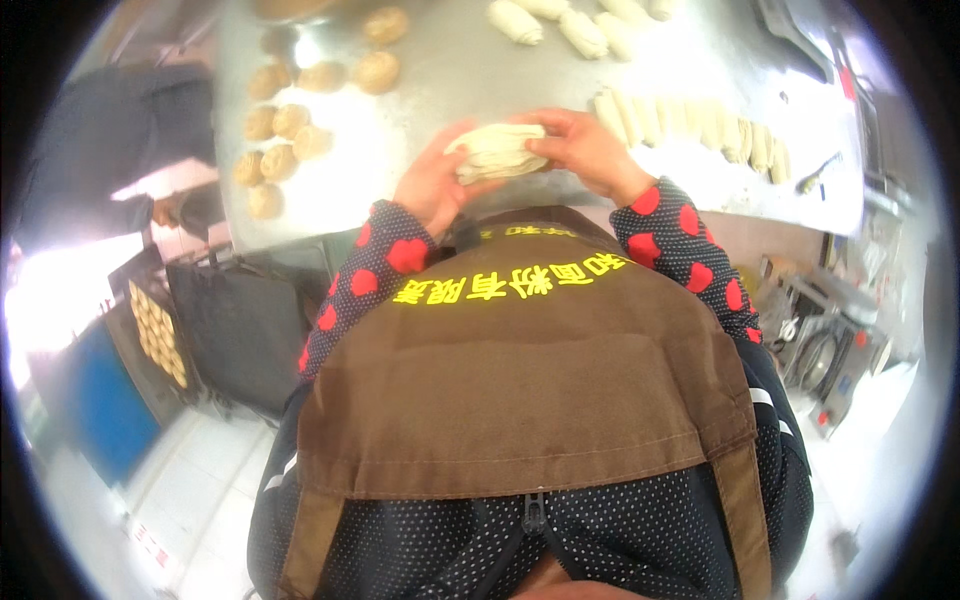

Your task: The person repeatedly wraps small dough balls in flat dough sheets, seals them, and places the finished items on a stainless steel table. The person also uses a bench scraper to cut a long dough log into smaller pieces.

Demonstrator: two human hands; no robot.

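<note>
A pale, layered piece of dough (pixel 501 154) is held between my two hands above the near edge of a metal worktable (pixel 480 82). My left hand (pixel 439 176) grips its left end, and my right hand (pixel 581 150) has fingers and thumb on its right end. Right of my right hand lies a row of pale dough rolls (pixel 694 124). More thick dough rolls (pixel 581 34) lie farther back. Several round brown dough pieces (pixel 291 120) sit on the table's left side.
At the far left edge a metal bowl (pixel 296 7) is partly visible. Below left stand a dark tray (pixel 232 330) and a tray of round pieces (pixel 157 334). A small tool (pixel 819 174) lies near the table's right edge. Equipment (pixel 825 352) stands at the right.
</note>
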